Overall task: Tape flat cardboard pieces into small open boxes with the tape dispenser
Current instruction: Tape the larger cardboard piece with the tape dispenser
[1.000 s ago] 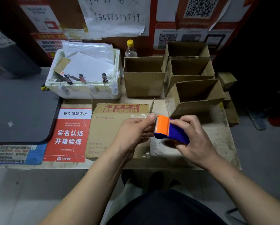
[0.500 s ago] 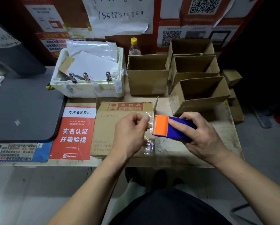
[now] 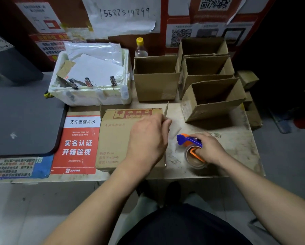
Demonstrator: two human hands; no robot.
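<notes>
Looking down from head height at a worn, pale desk (image 3: 224, 138) set against a wall covered in posters and QR codes. At far left lies a dark grey mat (image 3: 22, 121), with a red and white printed notice (image 3: 77, 144) flat on the desk just right of it. Behind the notice stands a white foam box (image 3: 88, 98) holding white sheets and plastic bags, three metal clips fixed to its front rim. Right of the notice lies a flat brown cardboard piece (image 3: 112, 138) printed with red and faint lettering. The left hand (image 3: 148, 140) rests on its right part, fingers curled, fingertips pinching a strip of clear tape (image 3: 174, 128) at the cardboard's right edge. Just right, the right hand (image 3: 210, 149) grips a blue and orange tape dispenser (image 3: 189, 141) loaded with a clear tape roll, standing on the desk. Behind the hands, a clear bottle with a yellow cap (image 3: 140, 47) stands by the wall, beside four open brown cardboard boxes (image 3: 155, 85) grouped at the desk's back right, the nearest one tilted. More small boxes (image 3: 248, 79) sit off the right edge.
</notes>
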